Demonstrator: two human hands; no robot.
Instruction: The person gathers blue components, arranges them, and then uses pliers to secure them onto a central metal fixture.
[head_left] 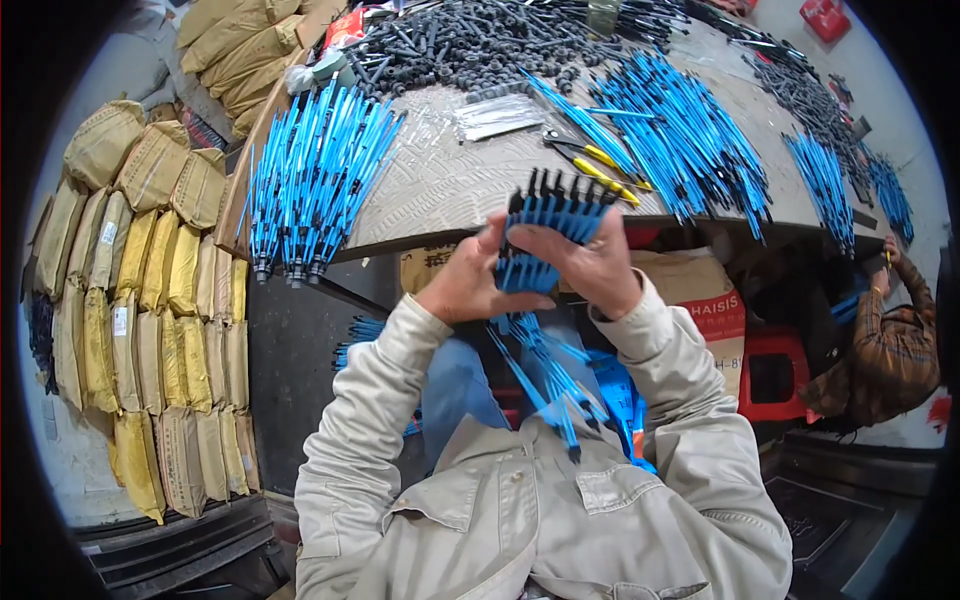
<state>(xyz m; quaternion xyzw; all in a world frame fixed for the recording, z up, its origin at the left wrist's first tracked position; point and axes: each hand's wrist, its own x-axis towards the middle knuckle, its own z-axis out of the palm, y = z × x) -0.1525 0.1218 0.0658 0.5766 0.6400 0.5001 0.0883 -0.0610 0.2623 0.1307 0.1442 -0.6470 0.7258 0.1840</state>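
Above my lap, just in front of the table edge, both hands hold a bundle of thin blue rods with black tips. My left hand wraps the near left side of the bundle. Across its right side, my right hand is closed, with the thumb lying over the rods. The black tips stick up in rows toward the table. More loose blue rods lie across my lap below the hands, fanned out and pointing toward me. Some fingers are hidden behind the bundle.
On the table lie a left pile of blue rods, a right pile, yellow-handled pliers, clear strips and heaped dark grey parts. Wrapped packages stack at left. A co-worker and red stool are right.
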